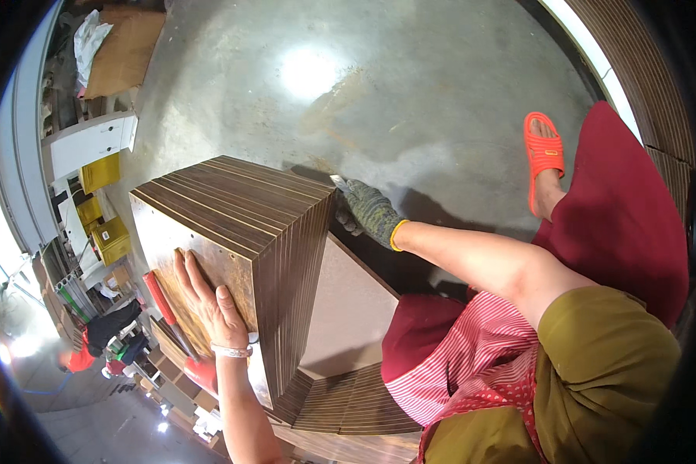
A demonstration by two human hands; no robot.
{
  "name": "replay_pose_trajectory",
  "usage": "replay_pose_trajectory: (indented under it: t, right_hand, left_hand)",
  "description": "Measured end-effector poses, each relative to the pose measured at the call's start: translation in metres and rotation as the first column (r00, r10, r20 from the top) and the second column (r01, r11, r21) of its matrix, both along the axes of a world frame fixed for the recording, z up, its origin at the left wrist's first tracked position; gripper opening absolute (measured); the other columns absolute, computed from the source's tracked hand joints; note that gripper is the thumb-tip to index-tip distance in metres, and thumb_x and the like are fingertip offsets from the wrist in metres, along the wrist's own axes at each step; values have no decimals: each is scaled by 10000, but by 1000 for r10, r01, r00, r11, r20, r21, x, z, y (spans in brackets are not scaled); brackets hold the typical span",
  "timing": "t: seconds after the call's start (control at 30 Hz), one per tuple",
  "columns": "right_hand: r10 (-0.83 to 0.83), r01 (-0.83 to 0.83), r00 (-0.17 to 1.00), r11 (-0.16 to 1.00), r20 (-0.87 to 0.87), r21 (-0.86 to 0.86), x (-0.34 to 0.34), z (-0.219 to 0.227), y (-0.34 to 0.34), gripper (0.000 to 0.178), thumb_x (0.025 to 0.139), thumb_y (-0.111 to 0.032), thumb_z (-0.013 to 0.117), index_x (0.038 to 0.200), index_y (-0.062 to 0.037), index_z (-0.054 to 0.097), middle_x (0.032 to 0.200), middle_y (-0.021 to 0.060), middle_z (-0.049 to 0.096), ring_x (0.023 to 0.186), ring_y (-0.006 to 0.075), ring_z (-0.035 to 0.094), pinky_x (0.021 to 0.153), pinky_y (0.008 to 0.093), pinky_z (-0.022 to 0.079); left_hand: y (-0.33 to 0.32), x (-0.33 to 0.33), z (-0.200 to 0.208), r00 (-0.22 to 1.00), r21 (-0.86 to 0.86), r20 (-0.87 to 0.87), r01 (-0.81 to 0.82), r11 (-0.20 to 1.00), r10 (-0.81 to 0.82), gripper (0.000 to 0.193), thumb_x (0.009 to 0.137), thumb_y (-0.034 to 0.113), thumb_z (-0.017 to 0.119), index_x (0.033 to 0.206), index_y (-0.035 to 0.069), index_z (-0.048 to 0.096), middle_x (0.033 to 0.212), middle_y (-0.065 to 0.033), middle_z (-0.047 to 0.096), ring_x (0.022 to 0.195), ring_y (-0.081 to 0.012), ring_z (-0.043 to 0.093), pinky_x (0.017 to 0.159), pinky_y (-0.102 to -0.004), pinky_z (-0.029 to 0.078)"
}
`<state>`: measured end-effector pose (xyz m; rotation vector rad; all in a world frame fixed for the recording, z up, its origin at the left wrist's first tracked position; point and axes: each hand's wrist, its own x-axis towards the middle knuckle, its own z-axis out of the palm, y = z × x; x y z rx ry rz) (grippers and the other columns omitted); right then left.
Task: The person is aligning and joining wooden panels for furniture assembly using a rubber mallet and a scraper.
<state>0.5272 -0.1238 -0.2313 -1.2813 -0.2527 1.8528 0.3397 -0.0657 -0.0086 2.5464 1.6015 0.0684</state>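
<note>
A tall stack of dark brown boards (290,255) with thin gold-coloured lines stands in front of me. My left hand (213,305), bare with a bracelet at the wrist, lies flat on the stack's worn, pale-and-brown end face, fingers apart. At the stack's right corner is my right hand (369,213), in a grey knit glove with a yellow cuff. Its fingers are closed round a small pale flat-tipped piece (339,182) by the board edges; its kind is unclear. Beside my left hand rests a red-handled tool (160,300) with a metal shaft, near a red object (201,373).
Grey concrete floor (240,85) stretches beyond the stack. My foot in an orange slipper (544,151) stands at the right. Yellow bins (112,240) and a white cabinet (93,145) are at the left. More striped boards (363,402) lie near my lap.
</note>
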Motion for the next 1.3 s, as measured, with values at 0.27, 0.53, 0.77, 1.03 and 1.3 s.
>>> replay_pose_trajectory:
  t: [0.27, 0.53, 0.77, 1.03, 1.3]
  right_hand:
    - [-48, 47, 998, 998, -27, -45, -4, 9, 1, 174, 949, -249, 371, 953, -104, 468, 637, 42, 516, 516, 146, 486, 469, 289, 398]
    - [-85, 80, 995, 993, -60, -81, -7, 18, 0, 179, 945, -265, 398, 912, -102, 464, 630, 21, 492, 525, 134, 471, 472, 279, 393]
    - [69, -106, 948, 989, 310, 104, -5, 6, -1, 124, 897, -157, 456, 993, -82, 480, 786, 69, 524, 671, 159, 498, 613, 294, 427]
    - [-119, 77, 911, 990, -396, -122, -1, 46, -3, 265, 918, -167, 408, 1131, -21, 465, 862, 104, 558, 803, 191, 546, 710, 311, 463]
    - [-22, 1, 986, 993, -168, -121, 18, 37, 2, 363, 953, -259, 368, 1246, -51, 423, 985, 102, 533, 879, 179, 526, 747, 291, 465]
  left_hand:
    - [-2, 0, -4, 1000, 23, -12, -2, 1000, 3, 700, 923, 521, 244, 1394, 3, 242, 1458, -199, 181, 1347, -355, 180, 1089, -445, 135]
    - [-3, 0, -5, 1000, 40, -12, -3, 999, 3, 657, 927, 464, 228, 1402, 11, 238, 1467, -172, 194, 1362, -328, 160, 1105, -421, 99]
    - [-3, 4, -4, 1000, 26, 10, -26, 999, 26, 704, 915, 525, 260, 1389, 6, 258, 1454, -202, 191, 1341, -362, 195, 1086, -451, 137]
    - [-4, -1, -2, 1000, 26, 21, -14, 1000, 13, 690, 918, 506, 258, 1388, 1, 258, 1452, -209, 191, 1342, -359, 194, 1087, -449, 139]
    - [-3, -1, -6, 999, 34, 1, -39, 999, 39, 683, 911, 498, 244, 1403, 25, 250, 1465, -160, 213, 1361, -315, 170, 1106, -420, 103]
